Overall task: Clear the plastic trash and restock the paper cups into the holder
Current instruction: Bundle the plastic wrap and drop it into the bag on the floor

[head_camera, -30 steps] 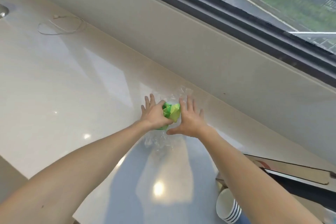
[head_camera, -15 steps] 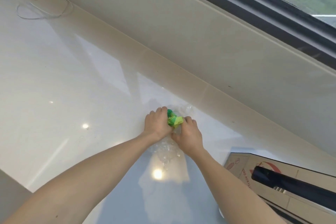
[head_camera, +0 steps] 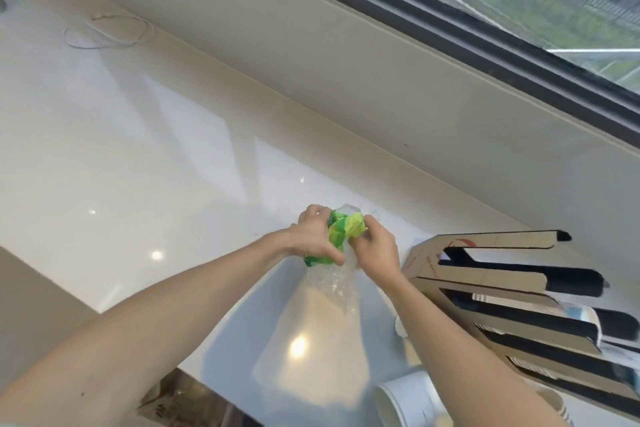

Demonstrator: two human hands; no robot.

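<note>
1. Glossy white counter beneath a window is seen; the cardboard cup holder lies at its right edge.
2. Green-and-clear plastic trash is being crumpled near the back edge, each grip closed on it: left hand, right hand.
3. Clearing is judged under way; carrying off comes next.
4. Since the earlier frame, the wad has been bunched tighter and lifted.

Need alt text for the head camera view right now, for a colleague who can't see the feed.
Both hands, left hand and right hand, crumple a green and clear plastic wrapper together above a glossy white counter below a window. To the right lies a slotted cardboard cup holder, with white paper cups on their sides near the front edge.
</note>
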